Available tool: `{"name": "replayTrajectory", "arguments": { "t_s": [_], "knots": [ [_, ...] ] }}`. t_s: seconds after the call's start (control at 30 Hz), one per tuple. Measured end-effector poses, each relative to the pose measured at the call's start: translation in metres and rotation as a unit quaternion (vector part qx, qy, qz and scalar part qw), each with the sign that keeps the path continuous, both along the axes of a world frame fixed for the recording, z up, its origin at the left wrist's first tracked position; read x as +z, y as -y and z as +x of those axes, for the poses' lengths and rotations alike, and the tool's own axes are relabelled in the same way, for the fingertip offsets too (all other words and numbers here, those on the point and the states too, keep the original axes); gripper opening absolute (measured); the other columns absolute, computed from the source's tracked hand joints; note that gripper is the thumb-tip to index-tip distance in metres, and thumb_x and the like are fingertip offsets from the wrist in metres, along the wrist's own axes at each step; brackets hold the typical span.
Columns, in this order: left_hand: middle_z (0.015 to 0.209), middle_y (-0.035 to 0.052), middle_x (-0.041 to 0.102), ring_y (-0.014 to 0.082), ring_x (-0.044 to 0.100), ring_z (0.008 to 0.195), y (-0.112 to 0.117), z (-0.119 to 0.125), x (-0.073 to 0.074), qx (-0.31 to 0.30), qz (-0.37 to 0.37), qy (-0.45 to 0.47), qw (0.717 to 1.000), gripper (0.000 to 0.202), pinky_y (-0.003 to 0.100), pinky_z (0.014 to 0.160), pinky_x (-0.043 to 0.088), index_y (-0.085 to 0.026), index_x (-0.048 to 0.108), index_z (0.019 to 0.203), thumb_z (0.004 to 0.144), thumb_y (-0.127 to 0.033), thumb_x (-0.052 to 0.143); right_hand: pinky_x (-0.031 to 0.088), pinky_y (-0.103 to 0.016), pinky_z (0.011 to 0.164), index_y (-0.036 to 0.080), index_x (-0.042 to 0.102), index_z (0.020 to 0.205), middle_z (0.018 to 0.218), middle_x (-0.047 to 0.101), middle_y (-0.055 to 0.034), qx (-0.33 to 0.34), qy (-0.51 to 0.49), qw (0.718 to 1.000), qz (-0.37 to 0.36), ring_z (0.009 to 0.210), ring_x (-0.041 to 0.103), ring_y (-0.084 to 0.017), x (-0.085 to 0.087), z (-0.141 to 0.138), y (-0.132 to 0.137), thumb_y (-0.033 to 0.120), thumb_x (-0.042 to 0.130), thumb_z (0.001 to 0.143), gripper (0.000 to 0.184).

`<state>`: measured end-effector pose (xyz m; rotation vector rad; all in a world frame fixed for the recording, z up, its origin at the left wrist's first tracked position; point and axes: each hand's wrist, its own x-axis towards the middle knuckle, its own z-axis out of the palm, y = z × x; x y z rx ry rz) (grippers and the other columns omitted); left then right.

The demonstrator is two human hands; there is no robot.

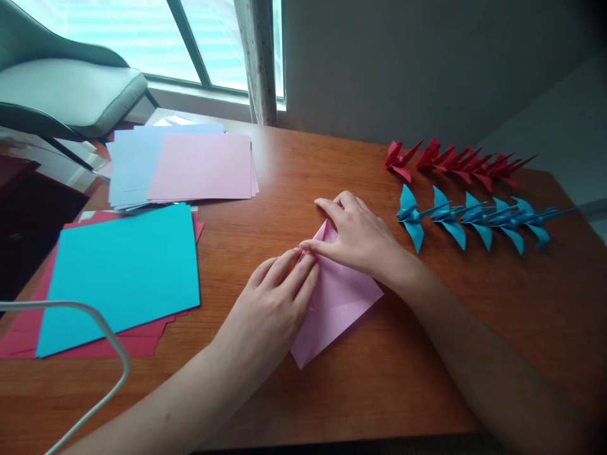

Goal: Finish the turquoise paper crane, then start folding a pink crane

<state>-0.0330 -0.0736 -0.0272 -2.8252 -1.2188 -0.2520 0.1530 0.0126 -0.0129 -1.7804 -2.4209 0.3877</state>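
Note:
A sheet of pink origami paper [342, 296], partly folded, lies slantwise on the table in front of me, with one corner pointing away and another toward me. My left hand [279, 294] holds its left edge, fingers close together and pressed on a fold; the left thumb is hidden. Across the far corner, my right hand [363, 237] holds the same paper, its thumb stretched to the fold beside the left fingertips. The right index finger reaches past the far corner, apart from the thumb. Both hands cover part of the folded edge.
Blue paper cranes [478, 218] and red paper cranes [459, 163] stand in two rows at right. Left lie pink sheets [203, 167] over pale blue sheets [133, 167], and a turquoise sheet [126, 278] over red sheets [23, 335]. A white cable [121, 354] arches at lower left.

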Motion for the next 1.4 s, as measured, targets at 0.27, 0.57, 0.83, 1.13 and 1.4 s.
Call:
{"name": "replayTrajectory", "arguments": {
  "t_s": [0.27,0.57,0.83,1.13,1.4],
  "knots": [
    [0.145,0.0112,0.06,0.0309,0.056,0.13,0.001,-0.001,0.002,0.008,0.002,0.001,1.0,0.042,0.044,0.104,0.048,-0.009,0.061,0.137,0.102,-0.017,0.039,0.049,-0.038,0.082,0.027,0.052,0.14,0.125,0.058,-0.0109,0.032,0.013,0.998,-0.046,0.12,0.055,-0.031,0.012,-0.007,-0.014,0.06,0.072,0.078,0.073],
    [0.148,0.0101,0.057,0.0307,0.057,0.128,0.002,-0.001,0.002,0.006,-0.005,-0.011,1.0,0.044,0.046,0.107,0.046,-0.01,0.059,0.139,0.1,-0.014,0.042,0.047,-0.036,0.087,0.021,0.056,0.136,0.116,0.061,-0.0121,0.05,-0.016,0.998,-0.039,0.109,0.059,-0.029,0.007,-0.005,-0.02,0.053,0.082,0.072,0.077],
    [0.152,0.0085,0.054,0.03,0.057,0.128,0.002,0.0,0.001,0.011,-0.017,-0.014,1.0,0.045,0.046,0.107,0.045,-0.011,0.058,0.141,0.099,-0.013,0.043,0.043,-0.03,0.077,0.02,0.067,0.112,0.095,0.065,-0.0044,0.055,-0.064,0.995,-0.046,0.086,0.058,-0.02,0.004,0.009,-0.034,0.037,0.08,0.076,0.042],
    [0.152,0.0084,0.054,0.0306,0.057,0.127,0.002,-0.001,0.001,0.007,-0.01,-0.012,1.0,0.045,0.046,0.106,0.046,-0.012,0.058,0.141,0.098,-0.013,0.044,0.042,-0.027,0.069,0.018,0.07,0.111,0.086,0.067,-0.0002,0.04,-0.135,0.989,-0.042,0.077,0.06,-0.016,-0.001,0.018,-0.041,0.025,0.077,0.075,0.037],
    [0.151,0.0077,0.054,0.0305,0.057,0.127,0.0,-0.001,0.001,0.006,-0.008,-0.012,1.0,0.043,0.046,0.106,0.046,-0.012,0.06,0.139,0.099,-0.014,0.044,0.044,-0.027,0.068,0.018,0.071,0.113,0.084,0.07,-0.0002,0.014,-0.184,0.981,-0.057,0.075,0.063,-0.016,-0.003,0.024,-0.045,0.022,0.074,0.077,0.037]
  ]
}}
